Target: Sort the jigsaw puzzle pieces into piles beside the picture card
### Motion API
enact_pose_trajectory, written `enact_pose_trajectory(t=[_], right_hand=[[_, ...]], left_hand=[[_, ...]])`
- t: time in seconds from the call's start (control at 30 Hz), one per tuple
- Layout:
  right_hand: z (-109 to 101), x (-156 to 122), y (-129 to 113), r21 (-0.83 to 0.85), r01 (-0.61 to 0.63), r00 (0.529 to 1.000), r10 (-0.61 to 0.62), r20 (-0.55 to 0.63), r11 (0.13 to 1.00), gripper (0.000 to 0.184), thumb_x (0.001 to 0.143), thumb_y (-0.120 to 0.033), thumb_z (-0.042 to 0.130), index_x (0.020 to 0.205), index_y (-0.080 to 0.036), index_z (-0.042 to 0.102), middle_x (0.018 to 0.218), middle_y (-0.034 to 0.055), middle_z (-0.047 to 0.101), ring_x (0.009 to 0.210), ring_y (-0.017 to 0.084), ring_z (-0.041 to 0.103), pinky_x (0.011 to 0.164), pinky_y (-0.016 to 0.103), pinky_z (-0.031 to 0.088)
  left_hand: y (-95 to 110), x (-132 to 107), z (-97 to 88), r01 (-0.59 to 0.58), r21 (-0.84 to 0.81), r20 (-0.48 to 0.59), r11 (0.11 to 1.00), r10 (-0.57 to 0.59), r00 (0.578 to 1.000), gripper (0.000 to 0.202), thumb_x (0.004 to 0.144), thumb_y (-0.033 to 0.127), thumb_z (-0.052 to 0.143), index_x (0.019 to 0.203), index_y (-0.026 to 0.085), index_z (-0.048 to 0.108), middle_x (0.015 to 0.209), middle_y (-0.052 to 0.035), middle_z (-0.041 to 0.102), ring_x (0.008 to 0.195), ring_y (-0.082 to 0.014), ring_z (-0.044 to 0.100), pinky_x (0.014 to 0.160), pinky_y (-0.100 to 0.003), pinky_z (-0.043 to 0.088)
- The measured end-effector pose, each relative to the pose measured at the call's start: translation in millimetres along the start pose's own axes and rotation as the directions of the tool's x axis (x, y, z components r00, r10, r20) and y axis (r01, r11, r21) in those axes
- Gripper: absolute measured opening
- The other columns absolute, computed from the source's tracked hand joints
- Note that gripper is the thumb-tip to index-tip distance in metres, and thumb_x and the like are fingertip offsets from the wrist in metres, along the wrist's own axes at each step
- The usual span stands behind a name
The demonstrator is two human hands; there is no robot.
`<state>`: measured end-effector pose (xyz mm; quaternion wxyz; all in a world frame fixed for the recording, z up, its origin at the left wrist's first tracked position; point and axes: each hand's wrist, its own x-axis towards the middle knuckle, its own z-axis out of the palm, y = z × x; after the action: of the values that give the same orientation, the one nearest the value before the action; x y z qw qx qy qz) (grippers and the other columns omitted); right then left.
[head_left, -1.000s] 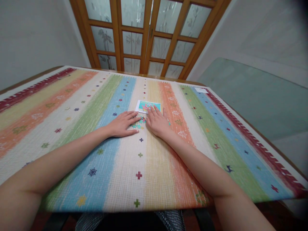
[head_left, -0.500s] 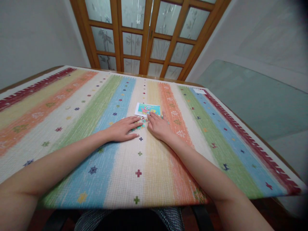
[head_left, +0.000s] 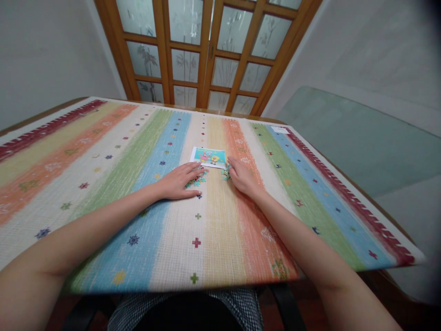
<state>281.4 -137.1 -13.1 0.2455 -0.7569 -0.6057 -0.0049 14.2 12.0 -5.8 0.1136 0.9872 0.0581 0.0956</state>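
In the head view, a small picture card [head_left: 209,157] with cartoon figures on a turquoise ground lies on the striped tablecloth. My left hand [head_left: 181,180] rests palm down just below the card's left side, fingers spread and thumb out. Beside and partly beneath its fingers is a loose pile of small jigsaw puzzle pieces [head_left: 197,180], mostly green and turquoise. A smaller cluster of puzzle pieces [head_left: 225,173] sits below the card's right corner. My right hand [head_left: 242,176] is on its side against that cluster, fingers extended and slightly bent, covering some pieces.
The striped tablecloth [head_left: 220,239] covers a large table. A white label [head_left: 279,130] lies near its far right corner. Beyond the table stand wood-framed glass doors [head_left: 206,55], and a pale greenish panel [head_left: 344,133] leans at the right.
My right hand has moved right, away from my left hand, and a cluster of pieces now shows beside it. The card is less covered. My left hand has hardly moved.
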Motion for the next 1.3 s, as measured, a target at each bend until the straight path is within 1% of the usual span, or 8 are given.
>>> enact_pose_trajectory(t=[0.37,0.53,0.7,0.8,0.93,1.07,1.2,1.3], right_hand=[[2.9,-15.1,0.5,-0.01,0.055,0.995,-0.054,0.08,0.998,0.052,0.105,-0.037,0.041,0.145,-0.012,0.062,0.155,0.0182,0.055,0.147,0.026,0.049,0.123,0.049,0.038],[1.4,-18.9,-3.8,-0.042,0.064,0.996,-0.06,0.073,0.997,0.054,0.103,-0.044,0.05,0.146,-0.013,0.062,0.156,0.0208,0.053,0.145,0.029,0.051,0.122,0.048,0.039],[1.7,-19.7,-2.8,-0.03,0.075,0.996,-0.073,0.06,0.997,0.054,0.103,-0.044,0.052,0.146,-0.013,0.061,0.156,0.0204,0.053,0.144,0.03,0.052,0.121,0.047,0.04],[2.8,-19.7,-1.0,-0.022,0.065,0.997,-0.064,0.046,0.998,0.055,0.102,-0.045,0.052,0.147,-0.015,0.06,0.156,0.0194,0.053,0.144,0.03,0.051,0.121,0.048,0.04],[4.6,-19.4,1.4,0.01,0.072,0.997,-0.073,0.032,0.997,0.06,0.101,-0.048,0.053,0.147,-0.011,0.058,0.155,0.0213,0.052,0.144,0.031,0.051,0.122,0.048,0.039],[6.3,-17.3,4.2,0.088,0.096,0.995,-0.095,-0.017,0.991,0.061,0.097,-0.046,0.055,0.147,-0.011,0.056,0.151,0.0207,0.057,0.141,0.03,0.053,0.121,0.049,0.04],[5.8,-13.5,9.5,0.201,0.038,0.995,-0.019,-0.094,0.979,0.055,0.095,-0.038,0.049,0.143,-0.012,0.06,0.144,0.0181,0.064,0.133,0.028,0.059,0.116,0.049,0.044],[4.5,-11.5,15.3,0.291,-0.047,0.982,0.098,-0.163,0.956,0.051,0.098,-0.039,0.043,0.135,-0.015,0.067,0.138,0.0153,0.069,0.128,0.027,0.063,0.114,0.048,0.046]], left_hand=[[-0.4,10.0,1.9,-0.036,0.057,0.099,0.998,0.03,0.995,0.077,0.101,0.07,0.045,0.161,0.021,0.042,0.17,-0.0127,0.032,0.158,-0.0301,0.03,0.13,-0.046,0.021],[3.1,0.2,-1.7,-0.039,0.012,0.059,0.999,0.038,0.998,0.068,0.104,0.062,0.046,0.156,0.018,0.048,0.168,-0.0131,0.039,0.156,-0.0282,0.034,0.13,-0.044,0.024],[3.1,-7.0,-3.9,-0.048,-0.056,-0.016,0.997,0.047,0.999,0.058,0.103,0.057,0.05,0.143,0.018,0.062,0.151,-0.016,0.056,0.142,-0.0296,0.051,0.122,-0.045,0.038],[-0.4,-8.2,-4.2,-0.054,-0.077,-0.072,0.996,0.049,0.996,0.055,0.1,0.058,0.056,0.138,0.019,0.065,0.145,-0.0164,0.06,0.136,-0.0301,0.054,0.119,-0.047,0.042],[-2.0,-8.6,-6.3,-0.003,-0.023,-0.094,1.0,0.001,0.996,0.067,0.096,0.061,0.06,0.15,0.023,0.052,0.158,-0.015,0.05,0.147,-0.0324,0.044,0.124,-0.052,0.034],[2.6,-3.6,-7.0,-0.086,0.025,0.013,0.996,0.086,0.996,0.065,0.103,0.049,0.05,0.162,0.026,0.035,0.171,-0.0083,0.032,0.159,-0.0276,0.027,0.131,-0.05,0.02],[4.9,4.4,-2.7,-0.134,0.019,0.115,0.991,0.13,0.985,0.056,0.107,0.044,0.04,0.162,0.031,0.037,0.171,-0.0034,0.031,0.159,-0.0243,0.028,0.131,-0.05,0.015],[1.8,4.8,-1.0,-0.129,0.012,0.121,0.992,0.126,0.985,0.053,0.108,0.044,0.038,0.159,0.031,0.042,0.17,-0.0031,0.034,0.158,-0.0222,0.03,0.131,-0.046,0.019]])
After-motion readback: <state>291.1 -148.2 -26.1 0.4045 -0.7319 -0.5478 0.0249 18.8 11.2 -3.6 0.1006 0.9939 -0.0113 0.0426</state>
